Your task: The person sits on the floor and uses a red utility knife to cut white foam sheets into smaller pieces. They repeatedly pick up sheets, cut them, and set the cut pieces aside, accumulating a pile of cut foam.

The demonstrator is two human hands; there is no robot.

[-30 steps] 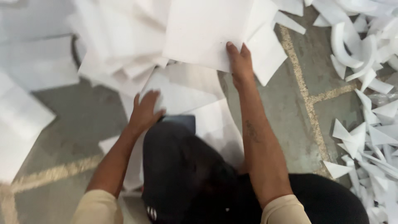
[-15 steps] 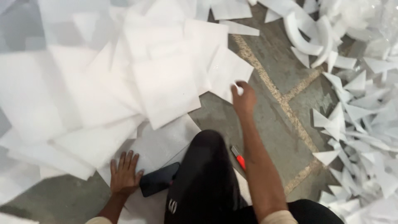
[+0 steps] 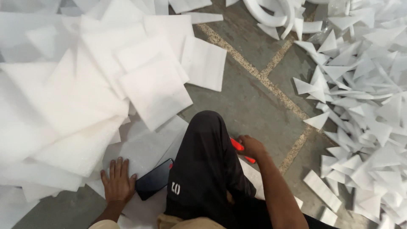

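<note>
My left hand (image 3: pixel 117 181) lies flat, fingers spread, on a white foam sheet (image 3: pixel 142 150) on the floor, just left of a black phone (image 3: pixel 154 178). My right hand (image 3: pixel 251 146) rests beside my raised knee in black trousers (image 3: pixel 206 157) and closes around an orange-handled cutter (image 3: pixel 239 147), whose tip sticks out below the hand. A big heap of square white foam sheets (image 3: pixel 85 93) spreads out in front and to the left.
A pile of white foam triangles (image 3: pixel 364 106) covers the floor on the right. Curved foam offcuts (image 3: pixel 271 12) lie at the top. Bare grey stone floor (image 3: pixel 254 101) with a speckled joint line runs between the two heaps.
My right hand has pulled back from the foam sheets ahead and come down to the orange cutter by my knee. My left hand stays flat on the sheet.
</note>
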